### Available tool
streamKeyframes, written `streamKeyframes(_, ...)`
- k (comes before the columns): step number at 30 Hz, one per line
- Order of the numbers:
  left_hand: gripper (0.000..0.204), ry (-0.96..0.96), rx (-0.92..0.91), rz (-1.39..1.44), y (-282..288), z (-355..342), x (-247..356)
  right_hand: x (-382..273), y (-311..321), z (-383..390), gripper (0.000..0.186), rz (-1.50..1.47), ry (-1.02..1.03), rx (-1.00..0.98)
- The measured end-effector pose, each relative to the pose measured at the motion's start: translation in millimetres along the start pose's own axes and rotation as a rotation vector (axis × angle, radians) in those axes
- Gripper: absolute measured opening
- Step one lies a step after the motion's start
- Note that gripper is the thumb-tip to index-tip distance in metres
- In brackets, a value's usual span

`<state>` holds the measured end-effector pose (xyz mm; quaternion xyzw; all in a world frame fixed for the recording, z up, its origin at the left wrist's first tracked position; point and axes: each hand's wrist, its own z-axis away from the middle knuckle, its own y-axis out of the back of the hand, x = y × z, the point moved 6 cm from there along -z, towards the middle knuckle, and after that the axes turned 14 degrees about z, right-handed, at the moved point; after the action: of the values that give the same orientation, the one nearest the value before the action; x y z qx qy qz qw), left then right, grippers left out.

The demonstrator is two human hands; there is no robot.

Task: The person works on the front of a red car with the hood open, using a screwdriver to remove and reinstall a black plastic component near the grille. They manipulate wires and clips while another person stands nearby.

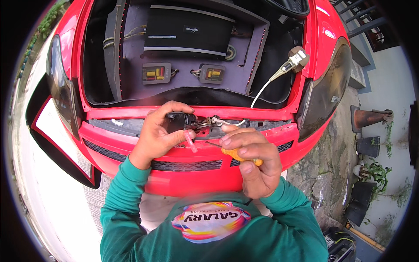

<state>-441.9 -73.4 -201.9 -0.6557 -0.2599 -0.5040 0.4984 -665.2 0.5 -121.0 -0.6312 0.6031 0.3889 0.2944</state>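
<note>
My left hand [159, 131] is closed around a small black plastic housing [177, 123], held above the front lip of a red car. A pink translucent piece [190, 142] sticks out below it beside my thumb; I cannot tell what it is. My right hand [257, 159] grips a screwdriver [242, 156] by its yellow handle. Its thin shaft points left toward the pink piece, apart from it. Between the hands, just beyond the fingers, are a metal latch-like part [213, 121] and a short white wire [233, 123].
Beyond my hands the open front compartment holds a black amplifier [187, 32] and two fuse holders [156, 73] on a purple board. A white cable with a connector [292, 61] lies at the right. Dark headlights [325, 83] flank it. Potted plants [373, 174] stand along the right wall.
</note>
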Motion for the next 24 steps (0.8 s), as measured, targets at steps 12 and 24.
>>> streamKeyframes(12, 0.046, 0.019, 0.037, -0.031, -2.4, -0.8, 4.6, -22.2, 6.7, 4.7, 0.017, 0.494, 0.189, 0.081)
streamKeyframes(24, 0.043, -0.015, 0.079, -0.063, 0.8, -0.4, 3.6, -13.9, 12.4, 53.9, 0.036, 0.607, -0.151, 0.118)
